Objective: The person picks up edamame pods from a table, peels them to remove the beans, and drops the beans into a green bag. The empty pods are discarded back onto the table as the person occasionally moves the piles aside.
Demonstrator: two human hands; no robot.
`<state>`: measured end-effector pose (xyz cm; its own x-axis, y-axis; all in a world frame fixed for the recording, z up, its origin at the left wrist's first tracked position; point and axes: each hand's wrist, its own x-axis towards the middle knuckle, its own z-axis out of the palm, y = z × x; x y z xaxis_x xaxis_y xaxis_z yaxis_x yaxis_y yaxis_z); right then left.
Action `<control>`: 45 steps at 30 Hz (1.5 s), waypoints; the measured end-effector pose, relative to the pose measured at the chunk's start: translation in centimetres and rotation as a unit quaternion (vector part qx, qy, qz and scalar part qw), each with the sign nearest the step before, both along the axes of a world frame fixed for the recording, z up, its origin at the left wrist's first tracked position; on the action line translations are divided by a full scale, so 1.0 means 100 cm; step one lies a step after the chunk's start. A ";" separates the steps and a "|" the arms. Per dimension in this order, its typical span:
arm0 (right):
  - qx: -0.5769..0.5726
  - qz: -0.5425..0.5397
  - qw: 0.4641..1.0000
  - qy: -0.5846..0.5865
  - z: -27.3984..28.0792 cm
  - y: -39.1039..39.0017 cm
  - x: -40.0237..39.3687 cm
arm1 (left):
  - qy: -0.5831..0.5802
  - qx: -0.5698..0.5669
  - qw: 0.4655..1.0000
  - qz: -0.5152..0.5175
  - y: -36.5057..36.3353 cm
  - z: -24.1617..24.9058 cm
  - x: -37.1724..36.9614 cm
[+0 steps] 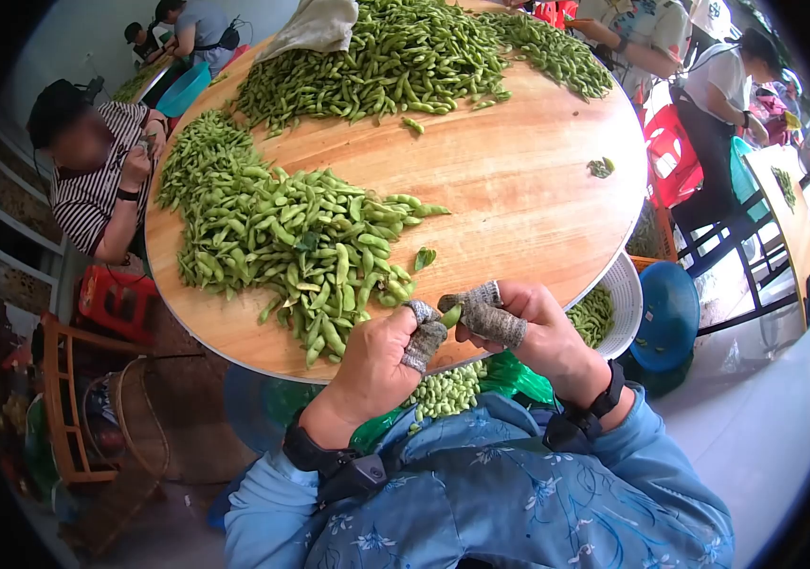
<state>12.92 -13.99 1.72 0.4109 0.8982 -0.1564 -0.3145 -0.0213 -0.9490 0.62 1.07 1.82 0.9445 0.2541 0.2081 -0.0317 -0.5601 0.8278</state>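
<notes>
Both my hands meet over the front edge of the round wooden table [518, 199], with grey finger covers on several fingers. A green bean pod [451, 316] is pinched between them. My left hand [381, 356] is closed, its fingertips touching the pod's left side. My right hand [533, 327] is closed round the pod's other end. Left of my hands lies a heap of pods [300, 237], with a loose leaf [425, 258] near it. Below my hands, shelled beans [447, 389] sit by green plastic [516, 377] at my lap.
A larger pod pile [386, 66] with a grey cloth [315, 27] covers the table's far side. A white basket [625, 305] of pods and a blue stool [663, 318] stand right. A person in stripes [101, 180] sits left; others are behind.
</notes>
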 end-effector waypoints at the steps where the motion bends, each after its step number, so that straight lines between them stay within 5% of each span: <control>1: -0.005 0.000 1.000 0.007 0.001 0.000 0.000 | -0.002 0.019 1.000 -0.002 0.000 0.001 0.000; 13: 0.007 0.005 0.999 0.034 -0.004 -0.002 -0.001 | -0.022 0.104 0.994 -0.006 -0.003 0.004 0.000; 17: 0.007 -0.007 1.000 0.020 -0.005 -0.001 -0.003 | -0.018 0.043 0.999 -0.007 -0.004 -0.007 -0.003; 19: 0.017 -0.009 0.999 0.027 -0.007 0.001 -0.004 | 0.007 -0.141 0.989 -0.038 -0.005 -0.008 -0.005; 20: 0.027 -0.010 0.999 0.034 -0.009 0.003 -0.005 | 0.006 -0.141 0.989 -0.037 -0.005 -0.012 -0.007; 22: 0.035 -0.012 0.999 0.036 -0.012 0.007 -0.004 | 0.052 -0.468 0.882 -0.022 -0.005 -0.019 -0.007; 23: 0.043 -0.014 0.998 0.037 -0.012 0.007 -0.004 | 0.052 -0.468 0.882 -0.022 -0.007 -0.017 -0.007; 25: 0.046 -0.019 0.998 0.023 -0.011 0.009 -0.003 | 0.019 -0.140 0.990 0.011 -0.009 -0.010 -0.006; 26: 0.049 -0.022 0.998 0.011 -0.011 0.010 -0.003 | 0.019 -0.139 0.990 0.013 -0.008 -0.010 -0.005; 28: 0.034 -0.012 0.999 0.009 -0.004 0.011 -0.005 | -0.030 0.223 0.974 0.033 -0.007 -0.010 -0.005; 32: -0.016 0.027 0.998 0.050 -0.005 0.011 -0.002 | -0.110 0.177 0.977 0.037 -0.007 -0.022 -0.001; 34: 0.038 0.020 0.999 0.033 -0.020 0.013 -0.004 | -0.084 -0.095 0.992 0.025 -0.012 -0.024 -0.002; 35: 0.091 0.011 0.996 0.017 -0.024 0.014 -0.004 | -0.084 -0.094 0.992 0.025 -0.011 -0.025 -0.004; 37: 0.111 0.008 0.994 0.004 -0.021 0.018 -0.006 | -0.017 -0.328 0.944 0.018 -0.008 -0.026 -0.007; 39: 0.132 0.006 0.991 -0.009 -0.021 0.021 -0.007 | -0.016 -0.375 0.926 0.027 -0.009 -0.025 -0.007; 41: 0.149 0.002 0.988 -0.044 -0.024 0.024 -0.006 | 0.027 -0.616 0.787 0.015 -0.008 -0.019 -0.007; 43: 0.150 0.024 0.984 -0.092 -0.023 0.022 -0.003 | 0.030 -0.586 0.808 0.046 -0.012 -0.019 -0.005; 45: 0.138 0.041 0.982 -0.120 -0.019 0.021 -0.001 | 0.064 -0.686 0.724 0.034 -0.007 -0.025 -0.005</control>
